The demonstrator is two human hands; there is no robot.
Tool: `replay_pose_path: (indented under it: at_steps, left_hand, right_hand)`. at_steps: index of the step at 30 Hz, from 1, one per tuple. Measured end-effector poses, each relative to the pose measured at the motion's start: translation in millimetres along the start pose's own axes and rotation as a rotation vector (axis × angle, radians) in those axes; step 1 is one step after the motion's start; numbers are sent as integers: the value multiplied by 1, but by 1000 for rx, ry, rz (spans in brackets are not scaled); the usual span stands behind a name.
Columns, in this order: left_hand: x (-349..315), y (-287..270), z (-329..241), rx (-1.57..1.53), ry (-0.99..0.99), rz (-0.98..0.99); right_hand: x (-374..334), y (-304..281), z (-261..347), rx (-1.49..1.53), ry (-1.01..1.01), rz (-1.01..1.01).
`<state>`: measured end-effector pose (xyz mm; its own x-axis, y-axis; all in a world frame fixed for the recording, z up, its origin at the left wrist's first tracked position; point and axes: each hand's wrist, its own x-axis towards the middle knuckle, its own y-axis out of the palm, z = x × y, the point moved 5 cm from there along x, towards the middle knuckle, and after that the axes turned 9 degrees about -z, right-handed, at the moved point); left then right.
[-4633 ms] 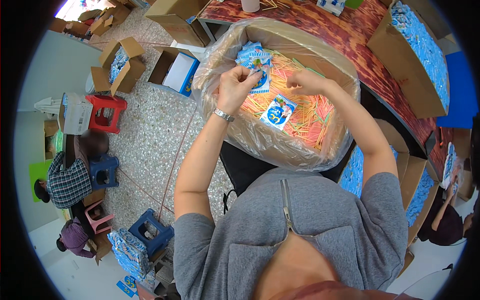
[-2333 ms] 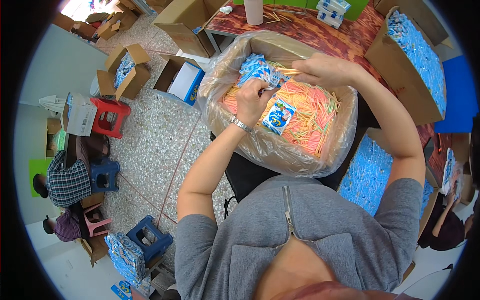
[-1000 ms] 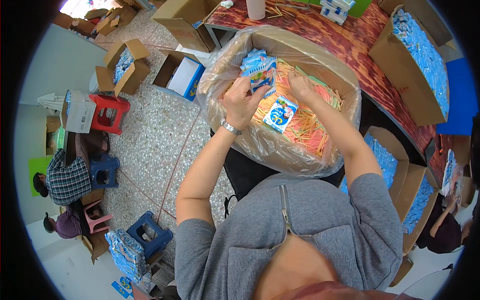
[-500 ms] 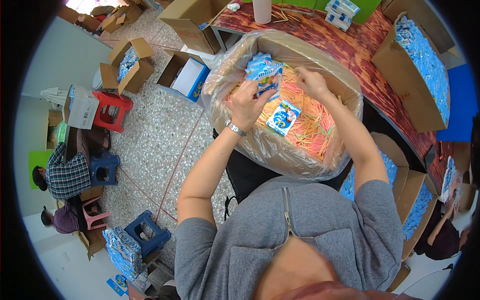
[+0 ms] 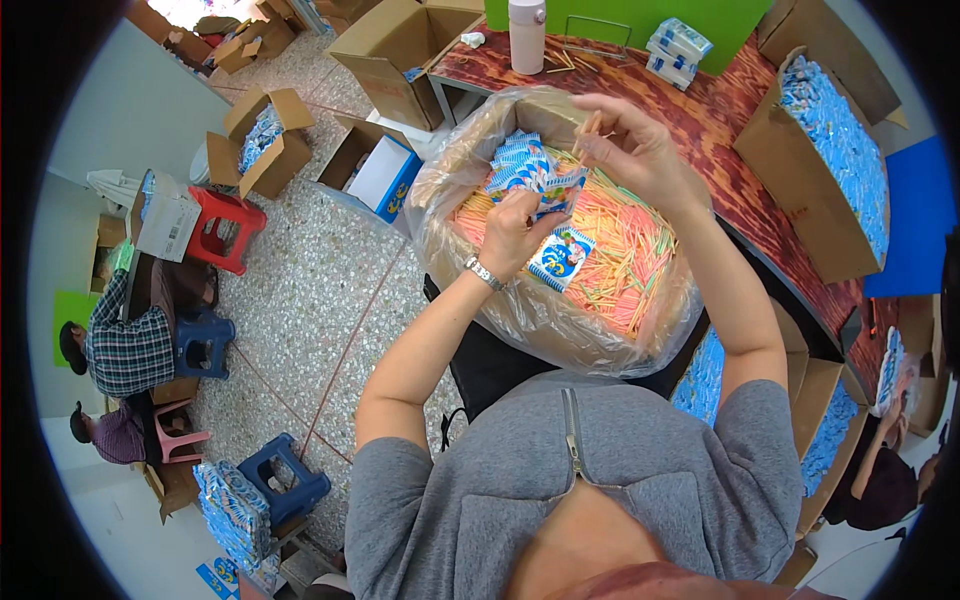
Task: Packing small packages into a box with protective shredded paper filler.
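Observation:
A large box lined with clear plastic (image 5: 530,325) stands in front of me, filled with thin pink, yellow and green sticks (image 5: 625,260). My left hand (image 5: 512,238), closed, grips a small blue-and-white packet (image 5: 562,188) above the sticks. Raised at the far side of the box, my right hand (image 5: 640,150) pinches a few pale orange sticks (image 5: 590,128) between thumb and fingers. Another blue-and-white packet (image 5: 562,258) lies flat on the sticks below my left hand. More striped packets (image 5: 518,158) are piled just beyond it.
A red-patterned table (image 5: 715,140) bears a pink bottle (image 5: 527,38), loose sticks and stacked small packs (image 5: 677,52). At right stands a carton of blue packets (image 5: 835,140). Open cartons (image 5: 262,140), a red stool (image 5: 228,228) and blue stools are on the left, where two people sit.
My right hand has risen out of the sticks, now pinching a few of them. My left hand has shifted slightly right and nearer with the packet. The view has tilted a little.

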<state>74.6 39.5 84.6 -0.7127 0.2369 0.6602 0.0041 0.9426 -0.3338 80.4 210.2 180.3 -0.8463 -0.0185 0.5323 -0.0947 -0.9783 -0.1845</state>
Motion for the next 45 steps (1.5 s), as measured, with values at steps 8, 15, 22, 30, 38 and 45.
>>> replay_pose_path:
  at_steps: [8,15,22,30,38,45]
  left_hand:
    - [-1,-6,-3,-22,-29,31]
    - [2,-11,-3,-12,-68,-5]
    - [1,-12,4,-50,-112,-8]
    - [5,-12,0,-37,-88,10]
    - [11,-15,0,-152,-61,-33]
    - [11,-20,8,-62,-81,-78]
  right_hand:
    - [-5,13,12,35,-47,24]
    - [-9,16,18,-60,-131,15]
    - [-11,16,19,20,-50,48]
    - [-11,24,20,-109,-122,59]
    - [-8,32,27,-524,-324,136]
    - [-14,42,12,-640,-367,195]
